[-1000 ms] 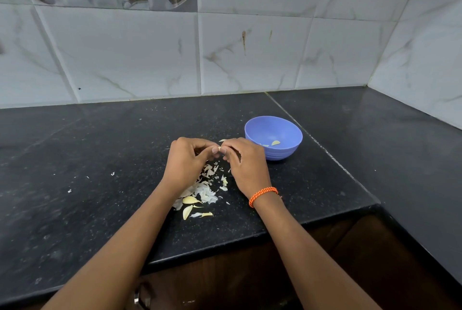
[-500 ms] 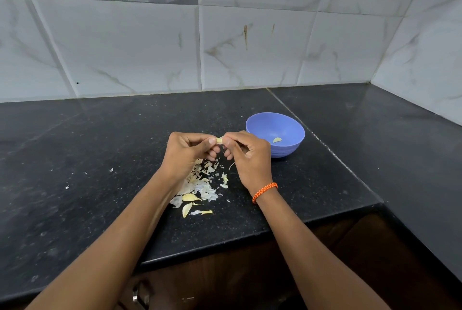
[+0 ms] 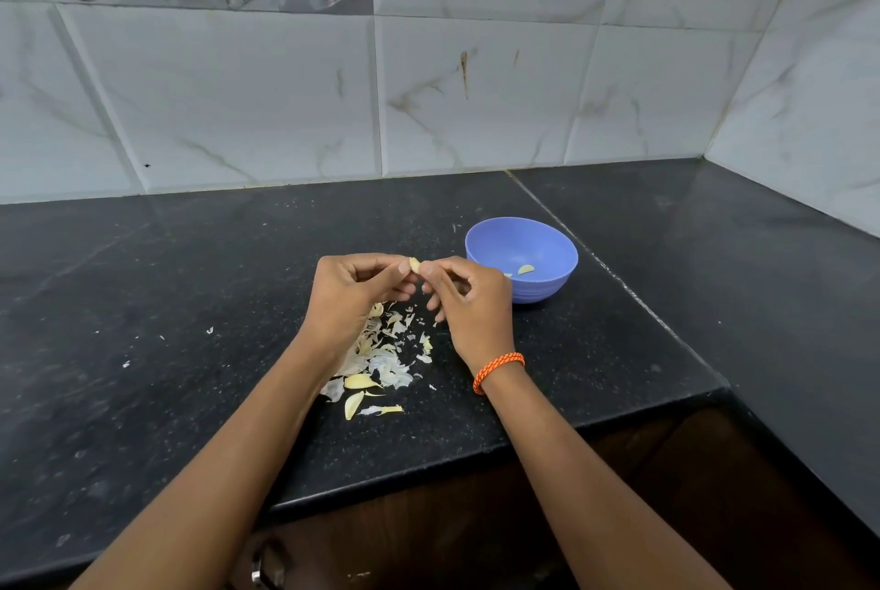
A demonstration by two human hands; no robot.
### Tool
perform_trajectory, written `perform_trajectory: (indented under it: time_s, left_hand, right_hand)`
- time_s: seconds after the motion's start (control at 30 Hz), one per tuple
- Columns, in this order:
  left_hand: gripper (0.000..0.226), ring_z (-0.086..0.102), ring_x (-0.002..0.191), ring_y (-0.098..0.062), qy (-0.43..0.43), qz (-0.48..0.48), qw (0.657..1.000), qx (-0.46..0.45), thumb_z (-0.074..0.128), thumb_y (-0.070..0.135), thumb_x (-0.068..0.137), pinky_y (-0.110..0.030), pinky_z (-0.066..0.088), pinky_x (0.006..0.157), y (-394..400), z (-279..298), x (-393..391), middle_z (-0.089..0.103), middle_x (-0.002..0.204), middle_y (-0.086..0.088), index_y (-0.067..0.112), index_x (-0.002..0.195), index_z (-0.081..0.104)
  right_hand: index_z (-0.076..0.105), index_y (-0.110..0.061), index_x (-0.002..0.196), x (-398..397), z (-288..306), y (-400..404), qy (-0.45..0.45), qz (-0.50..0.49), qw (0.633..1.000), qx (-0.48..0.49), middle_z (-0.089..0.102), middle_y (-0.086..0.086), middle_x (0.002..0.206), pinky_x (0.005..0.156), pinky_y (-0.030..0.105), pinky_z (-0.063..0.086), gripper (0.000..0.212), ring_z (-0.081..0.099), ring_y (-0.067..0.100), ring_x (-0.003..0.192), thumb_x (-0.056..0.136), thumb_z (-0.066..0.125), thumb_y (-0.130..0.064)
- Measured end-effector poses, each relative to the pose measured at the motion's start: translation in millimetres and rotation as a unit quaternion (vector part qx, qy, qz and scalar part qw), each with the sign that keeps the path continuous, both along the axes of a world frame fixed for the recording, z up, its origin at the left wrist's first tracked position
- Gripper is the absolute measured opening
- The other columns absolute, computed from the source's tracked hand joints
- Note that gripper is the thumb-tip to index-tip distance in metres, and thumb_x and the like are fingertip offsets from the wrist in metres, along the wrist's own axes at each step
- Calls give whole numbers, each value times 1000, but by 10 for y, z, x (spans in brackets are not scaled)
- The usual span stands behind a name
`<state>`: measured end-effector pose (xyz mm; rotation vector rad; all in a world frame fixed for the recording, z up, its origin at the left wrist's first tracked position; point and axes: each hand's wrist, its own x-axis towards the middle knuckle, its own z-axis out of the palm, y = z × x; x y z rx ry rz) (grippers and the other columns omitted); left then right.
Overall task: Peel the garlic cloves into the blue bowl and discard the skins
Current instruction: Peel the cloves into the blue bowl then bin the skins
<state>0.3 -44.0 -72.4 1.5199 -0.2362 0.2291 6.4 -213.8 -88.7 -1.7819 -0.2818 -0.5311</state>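
Note:
A small pale garlic clove (image 3: 414, 264) is pinched between the fingertips of my left hand (image 3: 355, 292) and my right hand (image 3: 464, 299), held just above the black counter. To the right of my hands stands the blue bowl (image 3: 547, 247), with a peeled clove (image 3: 525, 269) lying inside it. Below my hands a pile of garlic skins (image 3: 381, 356) is scattered on the counter, with a few yellowish cloves (image 3: 360, 381) at its near edge.
The black stone counter (image 3: 190, 304) runs to a front edge close to me and turns a corner on the right. Marble-look wall tiles (image 3: 476, 89) stand behind and to the right. An orange bracelet (image 3: 497, 370) circles my right wrist.
Both hands have lifted slightly, and the clove now shows between the fingertips. The view has tilted a little; the bowl and skins have stayed put.

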Motion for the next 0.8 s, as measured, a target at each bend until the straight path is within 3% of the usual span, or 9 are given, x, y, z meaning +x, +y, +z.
perform_trajectory:
  time_s: [0.13, 0.23, 0.4, 0.67, 0.8]
  left_hand:
    - [15, 80, 91, -35, 19, -14, 1000, -9, 76, 11, 99, -35, 66, 88, 29, 7, 12, 82, 97, -18, 1, 108, 83]
    - [18, 80, 95, -33, 32, -35, 999, -14, 79, 7, 95, -36, 66, 91, 27, 12, 10, 82, 102, -16, 1, 111, 82]
    - [21, 80, 91, -32, 36, -31, 999, -4, 85, 2, 87, -36, 67, 88, 14, 2, 15, 82, 98, -19, -1, 107, 82]
    - [15, 79, 75, -25, 51, -34, 998, -17, 80, 0, 91, -29, 68, 76, 80, -17, 54, 79, 90, -27, -5, 105, 80]
    - [17, 79, 73, -25, 56, -40, 997, -22, 78, 1, 93, -30, 68, 75, 90, -23, 84, 78, 91, -29, -4, 109, 80]
  right_hand:
    - [85, -16, 95, -39, 12, -1, -23, -7, 1000, -12, 77, -9, 79, 60, 31, 60, 14, 73, 14, 69, 98, 78, -27]
    - [86, -20, 95, -23, -3, -18, -50, -29, 998, -19, 78, -10, 86, 71, 27, 59, 5, 72, 13, 83, 93, 83, -23]
    - [81, -14, 97, -28, 7, 1, -46, 1, 999, -19, 78, -7, 92, 74, 21, 59, 3, 74, 13, 87, 94, 80, -13]
    - [73, -14, 102, -18, 1, 18, -49, 41, 997, -49, 73, -4, 100, 79, 28, 60, 6, 69, 14, 94, 99, 72, -9]
    - [70, -20, 124, -39, 13, 6, -41, 58, 997, -27, 70, -1, 96, 81, 32, 62, 29, 69, 18, 94, 100, 69, -5]
